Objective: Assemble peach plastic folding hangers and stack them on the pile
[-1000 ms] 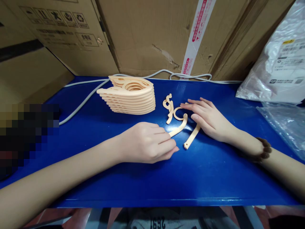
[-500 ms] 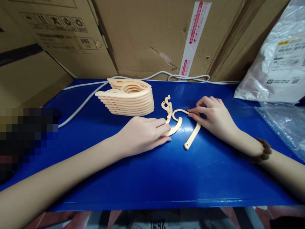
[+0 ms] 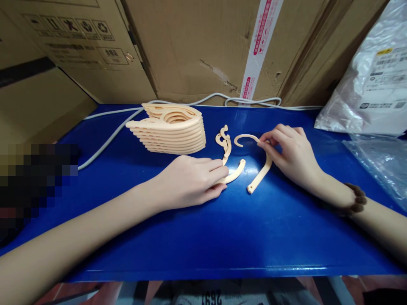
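Note:
My left hand (image 3: 193, 180) is closed on a curved beige hanger arm (image 3: 235, 173), whose rounded tip sticks out to the right of the fingers. Above those fingertips lies a notched beige hanger piece (image 3: 227, 146); whether it joins the held arm is hidden. Between thumb and fingers, my right hand (image 3: 291, 150) pinches a thin beige hanger hook (image 3: 246, 136), its curl pointing left. Another hanger arm (image 3: 261, 174) slants down from under the right hand, with a hole at its near end; its upper part is hidden, so I cannot tell if it joins the hook.
A stack of beige hangers (image 3: 178, 140) stands behind my left hand on the blue table (image 3: 203, 237). A white cable (image 3: 210, 98) runs along the back, before cardboard boxes (image 3: 197, 46). Plastic packaging (image 3: 365, 89) lies at the right, and a dark, pixelated shape (image 3: 32, 190) at the left.
My right hand has moved slightly up and right with the hook, whose curl is now apart from the tip of the curved arm. My left hand has barely moved.

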Demonstrator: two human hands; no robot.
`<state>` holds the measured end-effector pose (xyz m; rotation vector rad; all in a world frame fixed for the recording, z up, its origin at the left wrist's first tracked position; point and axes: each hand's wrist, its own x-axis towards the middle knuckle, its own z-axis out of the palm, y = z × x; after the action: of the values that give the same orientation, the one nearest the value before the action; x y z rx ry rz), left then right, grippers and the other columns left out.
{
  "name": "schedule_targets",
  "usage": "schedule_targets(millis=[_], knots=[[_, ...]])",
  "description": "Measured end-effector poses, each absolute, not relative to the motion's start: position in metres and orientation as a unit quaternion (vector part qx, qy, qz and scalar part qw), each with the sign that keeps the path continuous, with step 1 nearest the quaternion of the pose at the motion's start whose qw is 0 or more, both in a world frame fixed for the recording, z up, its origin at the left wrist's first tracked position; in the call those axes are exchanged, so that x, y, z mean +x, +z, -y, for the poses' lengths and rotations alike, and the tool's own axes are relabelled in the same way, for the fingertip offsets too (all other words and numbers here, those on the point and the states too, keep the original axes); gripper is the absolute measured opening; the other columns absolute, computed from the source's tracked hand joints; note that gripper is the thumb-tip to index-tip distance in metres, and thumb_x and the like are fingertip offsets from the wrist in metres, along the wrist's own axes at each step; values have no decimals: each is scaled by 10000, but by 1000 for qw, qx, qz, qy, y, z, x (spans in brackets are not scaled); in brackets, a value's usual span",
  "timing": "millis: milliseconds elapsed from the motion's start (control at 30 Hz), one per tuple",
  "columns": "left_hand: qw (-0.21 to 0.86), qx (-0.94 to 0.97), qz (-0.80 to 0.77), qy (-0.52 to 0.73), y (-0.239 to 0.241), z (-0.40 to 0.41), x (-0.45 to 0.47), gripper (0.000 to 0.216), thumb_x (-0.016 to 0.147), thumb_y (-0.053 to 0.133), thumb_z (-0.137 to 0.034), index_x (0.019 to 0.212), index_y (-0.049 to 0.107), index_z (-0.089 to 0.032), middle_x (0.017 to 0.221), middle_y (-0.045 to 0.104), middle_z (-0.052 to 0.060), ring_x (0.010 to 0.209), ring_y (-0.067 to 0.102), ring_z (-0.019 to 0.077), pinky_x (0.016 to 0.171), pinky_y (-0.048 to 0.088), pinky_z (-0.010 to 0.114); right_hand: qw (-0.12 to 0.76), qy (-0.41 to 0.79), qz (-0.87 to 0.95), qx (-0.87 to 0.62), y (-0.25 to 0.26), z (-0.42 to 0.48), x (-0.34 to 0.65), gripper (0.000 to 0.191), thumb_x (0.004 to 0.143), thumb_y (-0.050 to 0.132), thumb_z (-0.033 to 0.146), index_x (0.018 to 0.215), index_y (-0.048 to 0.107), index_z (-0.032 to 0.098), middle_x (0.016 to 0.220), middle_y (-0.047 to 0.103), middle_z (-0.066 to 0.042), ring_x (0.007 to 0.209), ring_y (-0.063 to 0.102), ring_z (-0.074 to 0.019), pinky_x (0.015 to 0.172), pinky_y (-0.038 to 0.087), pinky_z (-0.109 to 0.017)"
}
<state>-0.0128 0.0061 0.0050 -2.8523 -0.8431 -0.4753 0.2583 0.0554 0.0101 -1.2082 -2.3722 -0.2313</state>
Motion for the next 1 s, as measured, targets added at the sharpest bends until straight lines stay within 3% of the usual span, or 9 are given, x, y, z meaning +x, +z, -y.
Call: schedule_targets(millis=[400,633,767,1000], knots=[[84,-943,285,-150,6,-5,-12,82,895,508,-240,822,515,-201,766,617,-36,665,597,126,505,323,310,297,14,848,-440,20,-40,253,121,919,474,306,820,482,237,754,540,-36,710,533,-210,655,418,-350],[71,-945,286,-144,7,-5,-12,60,876,515,-224,822,500,-202,780,620,-35,679,607,127,514,332,311,276,60,847,-451,18,-38,257,42,897,459,280,907,474,243,737,597,-10,605,566,-184,589,432,-317],[69,-945,285,-145,7,-5,-12,68,879,510,-223,817,491,-203,774,611,-38,675,605,126,514,330,309,251,54,858,-445,17,-39,257,111,889,408,200,980,447,249,751,629,-5,611,605,-186,587,445,-307],[64,-947,281,-142,7,-5,-12,76,883,499,-217,812,477,-205,760,600,-42,667,599,126,516,331,311,217,4,859,-464,20,-41,258,84,843,424,195,839,369,258,729,633,-12,562,587,-183,535,407,-299]])
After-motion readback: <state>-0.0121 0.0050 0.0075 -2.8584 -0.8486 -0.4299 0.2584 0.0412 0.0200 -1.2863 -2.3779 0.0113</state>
